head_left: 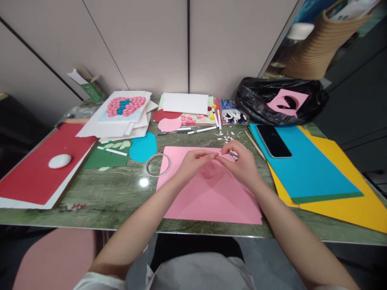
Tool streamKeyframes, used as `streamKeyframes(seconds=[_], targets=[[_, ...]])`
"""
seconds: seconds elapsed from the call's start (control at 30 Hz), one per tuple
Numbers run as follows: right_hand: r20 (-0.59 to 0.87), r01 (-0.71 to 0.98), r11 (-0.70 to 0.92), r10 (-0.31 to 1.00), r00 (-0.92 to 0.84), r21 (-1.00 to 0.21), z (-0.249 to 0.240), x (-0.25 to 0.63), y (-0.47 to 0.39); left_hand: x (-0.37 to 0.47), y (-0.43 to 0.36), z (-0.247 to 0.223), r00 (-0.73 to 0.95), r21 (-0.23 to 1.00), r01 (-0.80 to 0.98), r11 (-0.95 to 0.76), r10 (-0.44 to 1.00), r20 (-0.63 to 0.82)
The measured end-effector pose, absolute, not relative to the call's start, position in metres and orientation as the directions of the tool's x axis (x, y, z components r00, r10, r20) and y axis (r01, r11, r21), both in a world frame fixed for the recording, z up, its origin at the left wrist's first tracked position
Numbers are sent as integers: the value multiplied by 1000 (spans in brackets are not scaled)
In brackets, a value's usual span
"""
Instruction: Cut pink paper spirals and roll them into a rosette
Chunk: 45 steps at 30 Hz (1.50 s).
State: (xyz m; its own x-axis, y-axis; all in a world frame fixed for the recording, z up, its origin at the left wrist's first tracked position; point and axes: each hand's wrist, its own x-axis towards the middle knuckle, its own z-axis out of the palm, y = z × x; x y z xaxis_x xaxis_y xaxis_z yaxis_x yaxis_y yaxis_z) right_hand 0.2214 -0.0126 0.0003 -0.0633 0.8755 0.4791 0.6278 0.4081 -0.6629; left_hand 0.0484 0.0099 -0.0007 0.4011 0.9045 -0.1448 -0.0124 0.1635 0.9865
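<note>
Pink ppr curl (207, 171) pinched in L fingers (202, 154), R fingers (236, 148) holding sm. metal tool (233, 155)

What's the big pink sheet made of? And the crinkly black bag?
The pink sheet looks like matte paper or thin card: flat, straight-edged, little shine. The black bag seems to be thin, glossy plastic, because its wrinkles catch the light.

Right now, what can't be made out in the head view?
Head view, all of these:
Anything between the fingertips of left hand and right hand: too small, hidden by fingers.
Grey item in the right hand: mostly covered by it.
Black bag's contents: hidden by plastic.
Green box's print: too small, blurred.
</note>
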Motion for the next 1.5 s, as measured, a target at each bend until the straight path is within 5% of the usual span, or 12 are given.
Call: streamKeyframes(seconds=[0.17, 0.9, 1.27, 1.5], targets=[[586, 618, 481, 809, -41, -622, 0, 219, -14, 49, 12, -4, 476, 935, -215, 282, 866, -151], [684, 707, 500, 728, -31, -500, -5, 213, -20, 54, 6, -2, 610, 818, -354, 454, 775, -166], [646, 745, 433, 764, -4, -508, 0, 215, -20, 55, 2, -3, 437, 939, -297, 176, 899, -31], [612, 733, 435, 791, -32, -524, 0, 217, -19, 52, -6, 5, 393, 997, -43, -64, 917, 76]])
